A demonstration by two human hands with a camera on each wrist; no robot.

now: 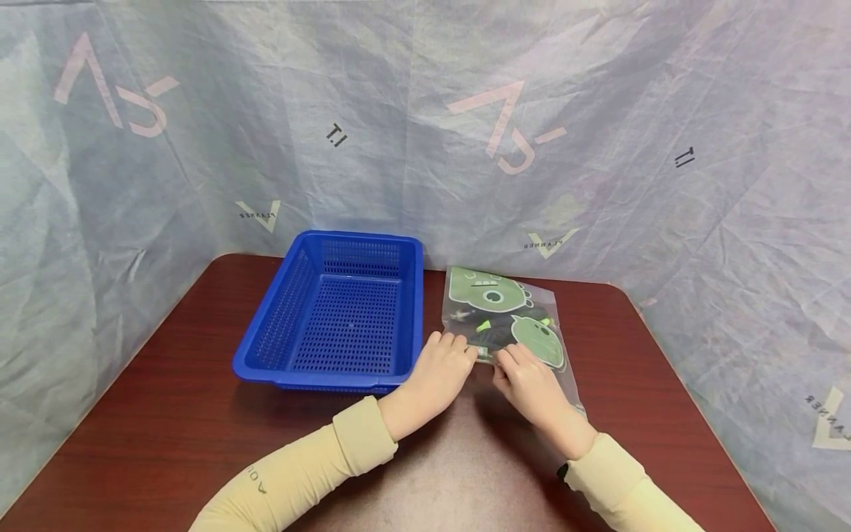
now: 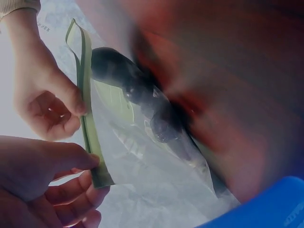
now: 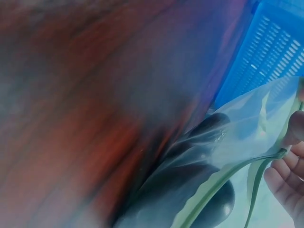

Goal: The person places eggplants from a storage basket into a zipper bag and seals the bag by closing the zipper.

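A clear zip bag [image 1: 465, 307] with green cartoon faces printed on it lies towards the back right of the table. Dark, rounded things [image 2: 111, 66] show through its plastic, with bright yellow-green bits visible from the head view. My left hand [image 1: 442, 373] pinches the bag's green zip strip [image 2: 97, 166] near one end between thumb and fingers. Further along the same strip, my right hand [image 1: 535, 388] pinches it too, thumb on the edge. Past the right hand the strip's two sides [image 3: 209, 190] stand parted. Both hands are close together at the bag's near edge.
Left of the bag stands a blue perforated basket [image 1: 332, 380] with nothing in it, its right side near my left hand. The reddish-brown table [image 1: 166, 421] ends at a printed grey cloth [image 1: 412, 170] hung behind and along both sides.
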